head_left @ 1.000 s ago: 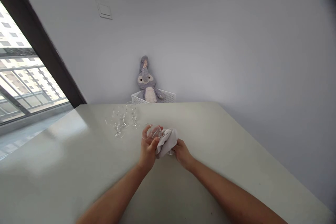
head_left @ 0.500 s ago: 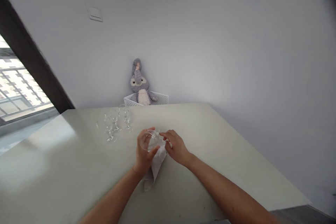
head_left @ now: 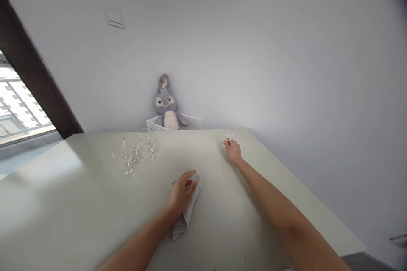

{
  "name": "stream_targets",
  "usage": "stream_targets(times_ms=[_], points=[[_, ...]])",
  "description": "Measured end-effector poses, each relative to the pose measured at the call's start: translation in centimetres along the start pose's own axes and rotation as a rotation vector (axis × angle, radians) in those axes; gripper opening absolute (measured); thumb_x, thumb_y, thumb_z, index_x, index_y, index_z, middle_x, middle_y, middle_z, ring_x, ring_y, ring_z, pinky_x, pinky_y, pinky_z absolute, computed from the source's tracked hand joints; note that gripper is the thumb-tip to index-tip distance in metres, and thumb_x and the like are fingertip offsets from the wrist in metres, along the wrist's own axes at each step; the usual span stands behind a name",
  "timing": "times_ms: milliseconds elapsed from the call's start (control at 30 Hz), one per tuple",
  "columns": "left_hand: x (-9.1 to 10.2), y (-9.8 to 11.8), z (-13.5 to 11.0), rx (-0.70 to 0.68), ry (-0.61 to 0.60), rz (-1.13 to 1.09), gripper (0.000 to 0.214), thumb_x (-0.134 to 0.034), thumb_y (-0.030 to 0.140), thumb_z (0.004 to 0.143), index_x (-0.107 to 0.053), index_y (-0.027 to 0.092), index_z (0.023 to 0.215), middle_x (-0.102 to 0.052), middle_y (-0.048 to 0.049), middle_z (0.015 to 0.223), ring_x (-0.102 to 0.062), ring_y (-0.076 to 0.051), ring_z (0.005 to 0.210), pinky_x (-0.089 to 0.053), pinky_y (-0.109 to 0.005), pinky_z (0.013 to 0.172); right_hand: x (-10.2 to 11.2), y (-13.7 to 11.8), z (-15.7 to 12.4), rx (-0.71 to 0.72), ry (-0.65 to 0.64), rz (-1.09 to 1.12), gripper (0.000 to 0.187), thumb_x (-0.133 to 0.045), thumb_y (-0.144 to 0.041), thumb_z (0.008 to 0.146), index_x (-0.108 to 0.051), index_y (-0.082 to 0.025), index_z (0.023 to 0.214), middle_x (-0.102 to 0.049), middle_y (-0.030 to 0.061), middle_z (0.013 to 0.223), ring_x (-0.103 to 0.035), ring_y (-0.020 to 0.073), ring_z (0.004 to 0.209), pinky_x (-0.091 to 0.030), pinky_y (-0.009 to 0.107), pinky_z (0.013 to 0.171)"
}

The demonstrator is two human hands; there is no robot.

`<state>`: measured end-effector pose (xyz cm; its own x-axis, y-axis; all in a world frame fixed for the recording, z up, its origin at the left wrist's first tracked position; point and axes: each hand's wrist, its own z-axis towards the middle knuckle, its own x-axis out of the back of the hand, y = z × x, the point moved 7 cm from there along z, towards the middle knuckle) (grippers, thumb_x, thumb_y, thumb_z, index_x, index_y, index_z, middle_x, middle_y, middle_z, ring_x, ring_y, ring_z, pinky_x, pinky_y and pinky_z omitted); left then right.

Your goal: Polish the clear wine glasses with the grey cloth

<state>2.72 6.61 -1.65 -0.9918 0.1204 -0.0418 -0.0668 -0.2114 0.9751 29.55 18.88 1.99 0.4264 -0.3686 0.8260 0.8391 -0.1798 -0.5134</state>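
Observation:
My right hand (head_left: 233,150) is stretched out towards the far right part of the table, closed on a clear stemmed glass (head_left: 228,134). The glass looks upright, and its lower part is partly hidden by my fingers. Over a crumpled light grey cloth (head_left: 182,225) in the middle of the table lies my left hand (head_left: 182,192). Its thumb and fingers are apart and loosely curved, with no glass between them. Several clear stemmed glasses (head_left: 129,163) stand upright together at the left.
A white perforated basket (head_left: 193,123) with a grey plush toy (head_left: 166,103) sits against the wall behind the table (head_left: 203,237). On the wall is a light switch (head_left: 115,17). A dark door frame (head_left: 34,67) rises at the left.
The stemmed glass has left my left hand and moved to the far right, now in my right hand. My left hand has lowered onto the cloth.

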Motion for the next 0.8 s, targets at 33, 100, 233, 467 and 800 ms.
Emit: stream_targets(times_ms=[33,100,233,467,800], points=[[0.0,0.1,0.0,-0.010,-0.001,0.006,0.029,-0.066,0.024,0.066,-0.065,0.026,0.094,-0.062,-0.0082,0.107,-0.060,-0.022,0.085,-0.044,-0.040,0.085,-0.1,1.1,1.1,-0.046,0.002,-0.010,0.032,-0.036,-0.028,0.085,-0.064,-0.011,0.087,-0.064,0.0130,0.087,-0.058,0.0204,0.082,-0.038,0.025,0.068],[0.0,0.4,0.0,-0.030,-0.001,0.011,0.024,-0.065,0.022,0.067,-0.066,0.025,0.091,-0.062,-0.0078,0.105,-0.059,-0.021,0.088,-0.045,-0.037,0.083,-0.4,3.0,2.9,-0.119,0.002,-0.020,0.032,-0.037,-0.028,0.084,-0.064,-0.010,0.090,-0.063,0.0146,0.091,-0.059,0.0210,0.083,-0.038,0.025,0.067],[0.0,1.1,-0.1,-0.076,-0.005,0.103,0.019,-0.060,0.021,0.071,-0.067,0.025,0.088,-0.060,-0.0071,0.109,-0.057,-0.021,0.094,-0.046,-0.034,0.080,-1.3,4.9,4.8,-0.192,-0.009,-0.015,0.032,-0.039,-0.027,0.084,-0.063,-0.009,0.095,-0.062,0.0167,0.097,-0.058,0.0230,0.090,-0.039,0.027,0.070],[-0.1,1.0,-0.3,-0.130,-0.011,0.209,0.020,-0.052,0.022,0.076,-0.066,0.026,0.089,-0.059,-0.0065,0.108,-0.057,-0.020,0.092,-0.046,-0.034,0.076,-2.0,5.5,5.7,-0.228,-0.029,0.012,0.029,-0.042,-0.027,0.082,-0.062,-0.009,0.094,-0.061,0.0179,0.098,-0.057,0.0261,0.094,-0.039,0.030,0.073],[6.7,0.2,1.0,-0.007,0.628,-0.368,0.022,-0.055,0.027,0.075,-0.051,0.022,0.096,-0.055,0.0014,0.074,-0.056,-0.011,0.071,-0.046,-0.028,0.072,0.6,0.3,-2.9,-0.029,-0.040,0.147,0.032,-0.034,-0.027,0.082,-0.059,-0.015,0.098,-0.064,0.0085,0.087,-0.058,0.0192,0.080,-0.040,0.028,0.071]])
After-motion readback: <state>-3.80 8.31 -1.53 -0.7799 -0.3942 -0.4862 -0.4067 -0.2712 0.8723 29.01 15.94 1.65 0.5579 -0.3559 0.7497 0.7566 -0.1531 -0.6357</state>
